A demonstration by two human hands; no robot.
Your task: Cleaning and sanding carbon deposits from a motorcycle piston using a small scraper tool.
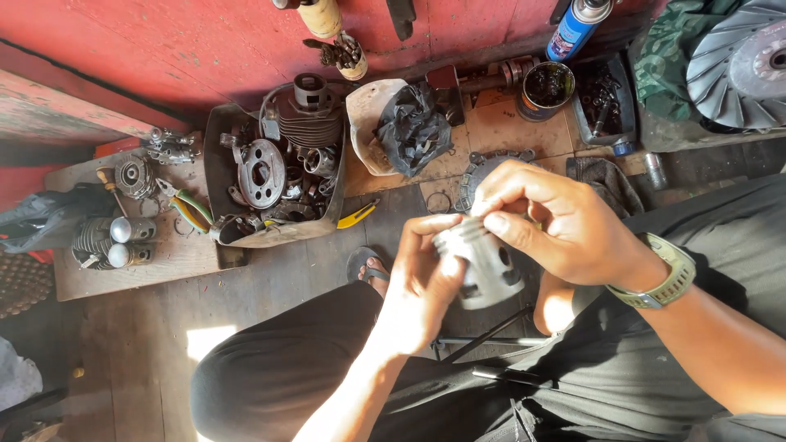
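Two hands are working on one grey metal piston (489, 270), which is being held in the air above the person's lap, between the knees and clear of the floor. The left hand (422, 286) is cupping the piston from the side and below, closed around its skirt, apparently to steady it. The right hand (557, 221), wearing a watch (667, 278), is pinching at the grooved crown with thumb and forefinger, fingers narrow, seemingly to work something thin at the ring grooves; whether a ring is in the pinch cannot be told. Loose engine parts are lying gathered in a dark tray (214, 155) on the floor ahead, probably to keep them together and within reach. A finned cylinder (307, 115) is sitting in that tray. Green-handled pliers (188, 209) are resting just beside it on a wooden board (164, 262).
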